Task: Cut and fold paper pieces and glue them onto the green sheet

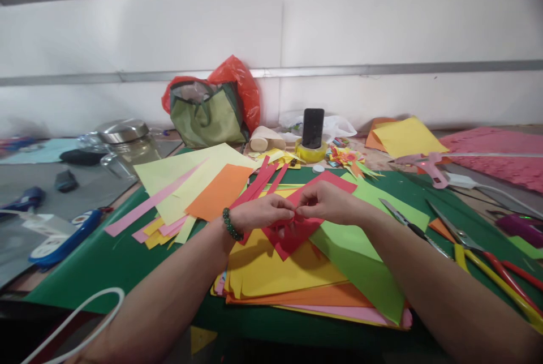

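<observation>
**Two hands pinching red paper over a craft table**

The left hand and right hand meet fingertip to fingertip. Both are pressed closed on the top edge of a piece of red paper, which hangs down from the pinch with cut slits along its lower part. A bead bracelet circles the left wrist.

Directly under the grip lies a stack of sheets with a yellow sheet on top. A green sheet slopes away below the right hand. Just left of the grip, beyond the left hand, is an orange sheet on pale yellow paper. Everything rests on a green mat.

To the right of the grip, well apart, lie scissors. Beyond the grip, a phone stands upright in a tape roll. Farther back and left is a bag against the white wall.
</observation>
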The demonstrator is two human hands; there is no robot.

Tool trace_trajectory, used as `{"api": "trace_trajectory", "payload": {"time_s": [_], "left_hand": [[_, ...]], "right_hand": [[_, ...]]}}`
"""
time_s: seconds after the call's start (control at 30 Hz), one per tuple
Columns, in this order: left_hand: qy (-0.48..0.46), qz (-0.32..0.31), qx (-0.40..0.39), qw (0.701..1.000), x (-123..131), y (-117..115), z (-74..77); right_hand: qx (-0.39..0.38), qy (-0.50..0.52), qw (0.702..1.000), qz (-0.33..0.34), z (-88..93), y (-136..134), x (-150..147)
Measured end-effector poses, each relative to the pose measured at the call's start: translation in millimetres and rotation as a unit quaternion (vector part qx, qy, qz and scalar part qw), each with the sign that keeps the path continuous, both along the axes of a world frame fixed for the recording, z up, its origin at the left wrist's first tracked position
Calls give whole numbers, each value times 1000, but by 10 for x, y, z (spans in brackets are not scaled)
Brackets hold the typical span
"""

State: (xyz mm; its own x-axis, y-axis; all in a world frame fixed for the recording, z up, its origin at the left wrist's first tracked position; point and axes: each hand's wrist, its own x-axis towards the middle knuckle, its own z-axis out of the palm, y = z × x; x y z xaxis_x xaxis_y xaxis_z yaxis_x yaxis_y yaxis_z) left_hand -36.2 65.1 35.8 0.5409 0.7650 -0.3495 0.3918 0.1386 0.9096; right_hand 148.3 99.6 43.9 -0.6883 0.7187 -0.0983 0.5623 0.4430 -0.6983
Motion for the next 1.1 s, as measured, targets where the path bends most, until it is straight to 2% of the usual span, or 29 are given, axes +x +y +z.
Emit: {"api": "trace_trajectory", "payload": {"time_s": [0.27,0.37,0.47,0.57,0.73,0.93,1.1], "left_hand": [[-6,13,15,1000,-20,24,-55],[-18,29,22,999,-21,25,-46],[-41,51,28,997,-14,25,-34],[-53,71,39,995,-7,27,-36],[-74,81,54,993,4,22,-52],[-88,94,7,992,3,18,-36],[-74,79,-17,994,-4,24,-35]], "right_hand": [[11,41,999,-12,-50,-19,-28],[-47,113,992,-26,-52,7,-27],[-120,156,978,-75,-23,39,-18],[-143,169,968,-116,-11,63,-11],[-102,205,963,-142,-56,71,-32],[-104,209,960,-153,-59,83,-19],[-35,181,971,-155,-82,93,0]]}}
